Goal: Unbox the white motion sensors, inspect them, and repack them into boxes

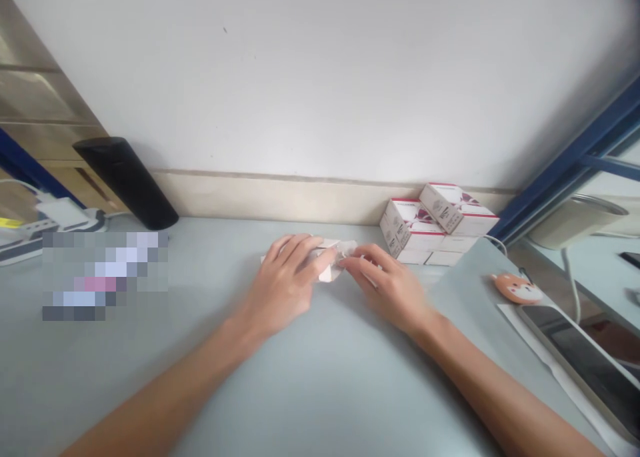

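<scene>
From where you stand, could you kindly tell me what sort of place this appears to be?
Probably an office or workroom: there is a grey desk, stacked small white-and-red cartons against the wall, and a power strip with a white adapter.

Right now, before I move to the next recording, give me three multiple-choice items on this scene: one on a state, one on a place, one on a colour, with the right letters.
1. What are the left hand and right hand doing with the white folded paper piece?
A. Only the right hand touches it
B. Both hold it
C. Neither touches it

2. Where is the stack of white-and-red cardboard boxes?
A. Against the white wall, right of the hands
B. At the far left of the view
C. In the left hand

3. What colour is the window frame at the right?
A. Red
B. Yellow
C. Blue

1: B, the fingers of both hands close on it.
2: A, the boxes sit at the foot of the wall.
3: C, blue runs along the frame.
</scene>
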`<action>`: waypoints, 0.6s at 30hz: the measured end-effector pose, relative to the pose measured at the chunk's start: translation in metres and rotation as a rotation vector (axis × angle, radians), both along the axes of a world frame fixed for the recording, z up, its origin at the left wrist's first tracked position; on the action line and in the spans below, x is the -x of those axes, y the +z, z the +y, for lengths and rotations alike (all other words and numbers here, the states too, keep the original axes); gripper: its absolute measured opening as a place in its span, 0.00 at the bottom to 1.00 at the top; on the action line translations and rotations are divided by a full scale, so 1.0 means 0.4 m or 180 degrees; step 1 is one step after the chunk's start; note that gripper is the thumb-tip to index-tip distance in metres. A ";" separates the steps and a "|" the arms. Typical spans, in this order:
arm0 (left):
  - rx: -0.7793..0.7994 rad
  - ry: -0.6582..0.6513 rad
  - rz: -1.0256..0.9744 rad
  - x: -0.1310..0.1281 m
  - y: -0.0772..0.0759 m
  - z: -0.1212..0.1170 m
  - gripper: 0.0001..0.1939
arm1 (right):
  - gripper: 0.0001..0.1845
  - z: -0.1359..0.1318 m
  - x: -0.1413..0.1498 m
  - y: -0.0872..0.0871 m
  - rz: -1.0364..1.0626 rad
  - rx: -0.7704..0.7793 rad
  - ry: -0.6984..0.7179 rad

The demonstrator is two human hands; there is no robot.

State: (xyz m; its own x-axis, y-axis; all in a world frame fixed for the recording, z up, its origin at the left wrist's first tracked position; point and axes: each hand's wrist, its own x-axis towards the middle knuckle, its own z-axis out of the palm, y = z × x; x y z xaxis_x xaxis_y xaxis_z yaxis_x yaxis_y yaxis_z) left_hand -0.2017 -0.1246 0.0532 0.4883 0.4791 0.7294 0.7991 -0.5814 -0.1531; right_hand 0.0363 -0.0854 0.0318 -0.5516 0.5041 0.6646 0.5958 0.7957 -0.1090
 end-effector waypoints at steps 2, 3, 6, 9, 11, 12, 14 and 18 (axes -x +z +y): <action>0.0026 0.0007 -0.0113 0.001 0.000 0.001 0.30 | 0.09 0.000 0.000 0.006 0.0215 -0.0015 0.0085; 0.0027 0.0014 -0.0137 0.001 0.000 0.002 0.30 | 0.08 -0.001 0.001 0.010 0.0294 0.0006 0.0135; 0.0004 0.0031 -0.0162 0.002 0.001 0.003 0.30 | 0.09 -0.002 0.002 0.015 0.0558 0.0154 0.0147; 0.0008 0.0088 -0.0189 0.005 0.001 0.006 0.29 | 0.09 0.008 -0.004 0.013 0.0898 0.0306 -0.0035; -0.0044 0.0165 -0.0238 0.008 0.000 0.009 0.29 | 0.09 0.020 -0.014 0.010 0.0988 0.0426 -0.0468; -0.0075 0.0205 -0.0275 0.010 -0.002 0.011 0.29 | 0.09 0.026 -0.020 0.009 0.0910 0.0530 -0.0767; -0.0091 0.0254 -0.0333 0.012 -0.005 0.013 0.29 | 0.11 0.037 -0.032 0.005 0.0489 0.0879 -0.1331; -0.0046 0.0229 -0.0301 0.009 -0.008 0.013 0.30 | 0.17 0.045 -0.044 0.001 -0.0322 0.1498 -0.1799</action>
State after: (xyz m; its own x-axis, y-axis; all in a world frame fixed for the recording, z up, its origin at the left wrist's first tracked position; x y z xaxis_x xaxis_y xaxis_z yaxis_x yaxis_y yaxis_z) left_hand -0.2053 -0.1192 0.0498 0.3817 0.4996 0.7776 0.8499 -0.5203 -0.0830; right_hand 0.0540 -0.0676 0.0320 -0.1707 0.9482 0.2680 0.9258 0.2474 -0.2857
